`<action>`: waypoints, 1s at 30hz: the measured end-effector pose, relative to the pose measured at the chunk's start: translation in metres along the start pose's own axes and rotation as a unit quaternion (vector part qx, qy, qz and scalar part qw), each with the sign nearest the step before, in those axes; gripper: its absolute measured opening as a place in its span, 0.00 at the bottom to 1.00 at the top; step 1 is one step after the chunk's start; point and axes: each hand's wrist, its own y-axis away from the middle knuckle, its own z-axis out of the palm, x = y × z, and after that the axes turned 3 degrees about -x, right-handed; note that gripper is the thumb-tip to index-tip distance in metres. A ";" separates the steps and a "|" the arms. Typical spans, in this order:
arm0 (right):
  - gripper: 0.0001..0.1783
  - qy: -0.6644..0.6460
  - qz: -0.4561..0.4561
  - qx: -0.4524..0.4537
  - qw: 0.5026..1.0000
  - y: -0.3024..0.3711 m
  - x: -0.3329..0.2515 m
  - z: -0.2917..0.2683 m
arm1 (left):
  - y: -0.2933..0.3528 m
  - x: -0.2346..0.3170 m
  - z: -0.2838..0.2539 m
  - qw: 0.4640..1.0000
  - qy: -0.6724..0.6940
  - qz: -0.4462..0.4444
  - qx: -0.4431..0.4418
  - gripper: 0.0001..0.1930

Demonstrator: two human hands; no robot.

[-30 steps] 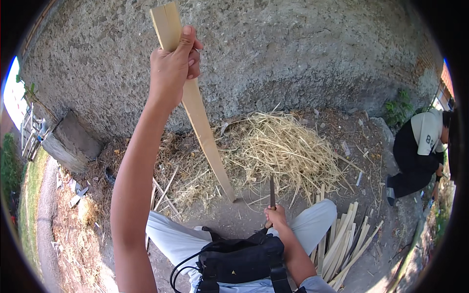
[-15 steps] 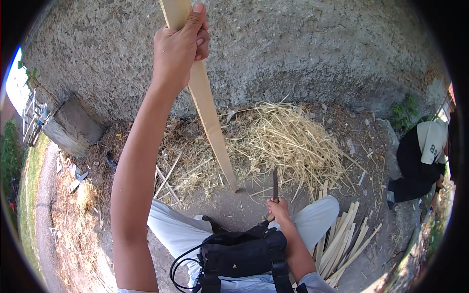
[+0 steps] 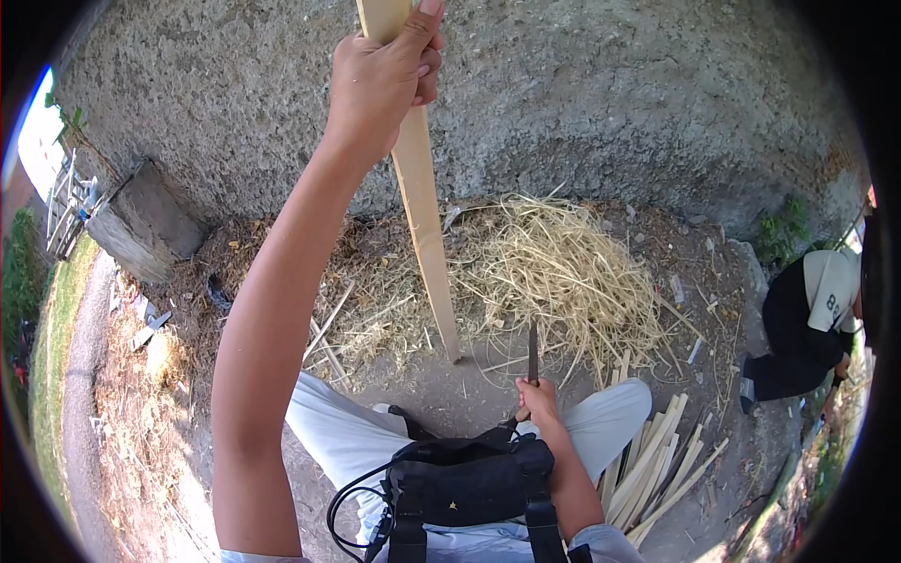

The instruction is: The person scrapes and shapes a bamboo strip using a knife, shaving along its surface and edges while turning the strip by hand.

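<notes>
My left hand (image 3: 387, 77) is raised with its fingers wrapped round the upper part of a long pale split strip of wood or bamboo (image 3: 427, 235). The strip stands nearly upright, its lower end on the ground in front of my feet; its top runs out of the picture. Low between my knees, my right hand (image 3: 537, 402) is closed on the handle of a knife (image 3: 533, 355) with a long dark blade pointing up and away. A gap lies between the blade and the strip.
Beyond the blade lies a heap of thin pale shavings (image 3: 582, 272) against a rough grey wall (image 3: 582, 94). Several split strips (image 3: 657, 460) lie beside my right leg. A concrete block (image 3: 150, 225) is at the left. Another person (image 3: 807, 319) sits at the far right.
My left hand has moved right and slightly up, bringing the strip's upper part with it, so the strip stands more upright. The right hand and knife have hardly moved.
</notes>
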 end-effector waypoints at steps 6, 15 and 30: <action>0.13 0.052 0.005 0.003 0.999 0.012 -0.009 0.001 | -0.001 -0.001 -0.008 0.999 0.028 -0.005 -0.017 0.21; 0.22 0.091 -0.109 -0.185 0.972 0.107 -0.192 0.068 | 0.004 0.004 -0.002 0.997 0.058 -0.034 -0.046 0.24; 0.24 0.201 -0.132 -0.173 0.955 0.109 -0.207 0.119 | -0.006 -0.005 -0.018 0.995 0.063 -0.072 0.023 0.17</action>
